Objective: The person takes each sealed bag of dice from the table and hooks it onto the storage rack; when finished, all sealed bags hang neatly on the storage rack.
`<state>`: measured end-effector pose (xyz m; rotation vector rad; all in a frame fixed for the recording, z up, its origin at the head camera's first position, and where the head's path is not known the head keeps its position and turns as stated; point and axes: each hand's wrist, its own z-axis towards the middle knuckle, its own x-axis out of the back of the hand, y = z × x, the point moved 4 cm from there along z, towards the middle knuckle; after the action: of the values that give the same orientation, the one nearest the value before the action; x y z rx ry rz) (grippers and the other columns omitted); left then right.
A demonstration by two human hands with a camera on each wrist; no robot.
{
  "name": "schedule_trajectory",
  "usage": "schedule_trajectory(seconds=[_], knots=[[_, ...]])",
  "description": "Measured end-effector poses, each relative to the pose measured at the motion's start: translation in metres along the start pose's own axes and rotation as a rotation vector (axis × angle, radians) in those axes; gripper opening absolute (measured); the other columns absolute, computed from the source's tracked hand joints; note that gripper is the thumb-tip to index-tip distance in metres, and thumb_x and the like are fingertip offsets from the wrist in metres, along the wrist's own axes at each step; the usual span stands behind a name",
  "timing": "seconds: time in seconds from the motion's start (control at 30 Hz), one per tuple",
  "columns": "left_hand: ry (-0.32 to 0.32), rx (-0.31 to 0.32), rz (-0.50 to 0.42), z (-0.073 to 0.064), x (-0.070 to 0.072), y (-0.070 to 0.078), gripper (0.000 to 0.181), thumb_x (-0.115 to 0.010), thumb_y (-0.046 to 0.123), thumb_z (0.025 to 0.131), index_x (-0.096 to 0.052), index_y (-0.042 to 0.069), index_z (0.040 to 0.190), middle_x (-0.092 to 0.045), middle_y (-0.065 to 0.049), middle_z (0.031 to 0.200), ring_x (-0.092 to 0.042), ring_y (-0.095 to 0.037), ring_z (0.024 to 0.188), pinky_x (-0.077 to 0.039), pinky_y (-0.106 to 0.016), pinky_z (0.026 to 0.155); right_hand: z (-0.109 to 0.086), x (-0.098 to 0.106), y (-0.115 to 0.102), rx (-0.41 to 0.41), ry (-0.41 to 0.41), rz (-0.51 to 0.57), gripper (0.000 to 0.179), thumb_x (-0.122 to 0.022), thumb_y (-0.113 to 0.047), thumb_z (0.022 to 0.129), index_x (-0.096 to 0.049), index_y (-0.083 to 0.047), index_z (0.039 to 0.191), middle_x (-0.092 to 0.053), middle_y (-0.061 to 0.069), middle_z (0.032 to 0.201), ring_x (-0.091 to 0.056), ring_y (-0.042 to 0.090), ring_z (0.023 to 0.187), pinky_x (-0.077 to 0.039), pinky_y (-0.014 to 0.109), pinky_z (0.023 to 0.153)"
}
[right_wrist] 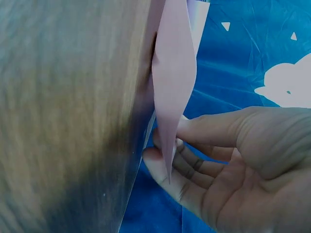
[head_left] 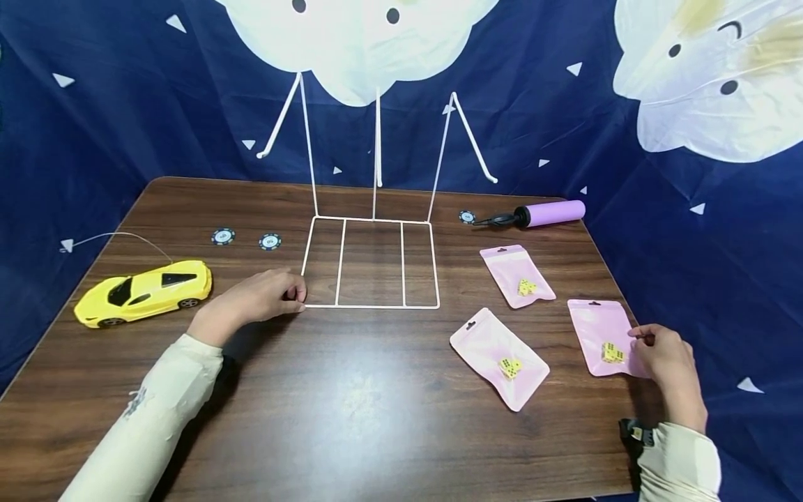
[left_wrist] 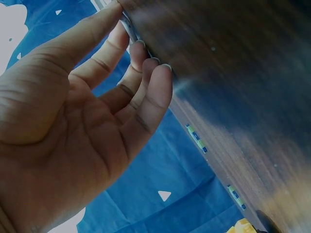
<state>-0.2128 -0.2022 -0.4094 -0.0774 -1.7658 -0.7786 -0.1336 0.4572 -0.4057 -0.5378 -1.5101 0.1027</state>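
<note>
My left hand (head_left: 262, 296) holds the front left corner of a white wire display rack (head_left: 371, 307) with three raised prongs, standing on the table. In the left wrist view the thumb and index finger meet at the wire, and the other fingers curl loosely. At the table's right edge, my right hand (head_left: 670, 362) pinches the lower right edge of a pink pouch (head_left: 594, 322). Yellow dice (head_left: 611, 353) show through the pouch's window. The right wrist view has the pouch (right_wrist: 175, 73) bending up edge-on between thumb and fingers.
Two more pink pouches with dice, one nearer (head_left: 477, 341) and one farther (head_left: 505, 261), lie right of the rack. Behind them are a purple hand pump (head_left: 555, 213) and a poker chip (head_left: 467, 217). A yellow toy car (head_left: 147, 291) and two chips (head_left: 223, 236) lie left.
</note>
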Motion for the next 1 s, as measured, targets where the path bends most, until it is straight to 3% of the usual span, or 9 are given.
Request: schedule_trajectory(seconds=[0.3, 0.53, 0.73, 1.0], knots=[[-0.023, 0.022, -0.009, 0.001, 0.001, 0.001, 0.018, -0.079, 0.013, 0.098, -0.062, 0.015, 0.091, -0.053, 0.000, 0.085, -0.049, -0.018, 0.079, -0.042, -0.038, 0.073, -0.003, 0.001, -0.002, -0.055, 0.059, 0.029, 0.027, -0.055, -0.002, 0.096, -0.067, 0.013, 0.114, -0.064, 0.029, 0.097, -0.053, 0.048, 0.092, -0.037, 0.045, 0.074], [-0.011, 0.003, 0.008, 0.001, 0.002, 0.002, 0.019, -0.080, 0.014, 0.098, -0.063, 0.015, 0.090, -0.055, 0.001, 0.085, -0.051, -0.018, 0.080, -0.043, -0.039, 0.074, -0.007, 0.003, -0.004, -0.006, 0.127, 0.038, 0.024, -0.057, -0.003, 0.095, -0.070, 0.011, 0.110, -0.068, 0.027, 0.091, -0.056, 0.044, 0.085, -0.039, 0.043, 0.070], [-0.007, 0.002, 0.014, 0.001, 0.001, 0.002, 0.020, -0.081, 0.014, 0.097, -0.062, 0.014, 0.090, -0.056, -0.001, 0.086, -0.051, -0.019, 0.081, -0.043, -0.040, 0.075, -0.009, 0.004, -0.007, -0.001, 0.165, 0.057, 0.025, -0.057, -0.003, 0.098, -0.071, 0.011, 0.113, -0.070, 0.032, 0.099, -0.057, 0.045, 0.087, -0.038, 0.039, 0.070], [-0.006, -0.012, 0.020, 0.002, 0.002, 0.001, 0.020, -0.081, 0.014, 0.097, -0.063, 0.015, 0.089, -0.056, -0.001, 0.086, -0.051, -0.018, 0.080, -0.043, -0.039, 0.074, -0.012, 0.003, -0.011, -0.031, 0.214, 0.087, 0.027, -0.055, -0.003, 0.098, -0.071, 0.011, 0.115, -0.069, 0.035, 0.107, -0.056, 0.048, 0.092, -0.037, 0.046, 0.076]])
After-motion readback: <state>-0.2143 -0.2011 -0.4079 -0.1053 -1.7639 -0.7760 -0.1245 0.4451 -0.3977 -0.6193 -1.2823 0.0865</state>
